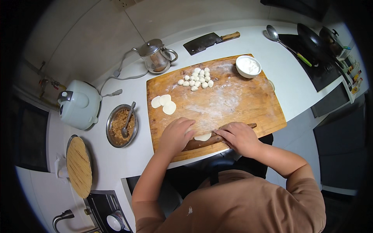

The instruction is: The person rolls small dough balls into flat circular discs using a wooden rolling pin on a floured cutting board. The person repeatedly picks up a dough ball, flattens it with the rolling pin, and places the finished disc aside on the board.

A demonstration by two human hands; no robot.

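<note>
My left hand (176, 134) is curled at the left edge of a small flat dough round (203, 137), near the front of a wooden cutting board (264, 103). Its thumb and fingers close around that edge, partly hiding it. My right hand (241, 138) grips a dark wooden rolling pin (251, 126), which slants along the board's near side and touches the dough. Three rolled dough wrappers (169, 108) overlap at the board's left. Farther back lies a cluster of small dough balls (197, 79). Loose flour (217, 101) whitens the board's middle.
A white bowl of flour (248, 66) stands on the board's back right corner. Left of the board are a metal bowl of filling with a spoon (121, 124), a rice cooker (79, 105) and a round slatted tray (79, 167). Behind are a kettle (155, 58) and cleaver (204, 42).
</note>
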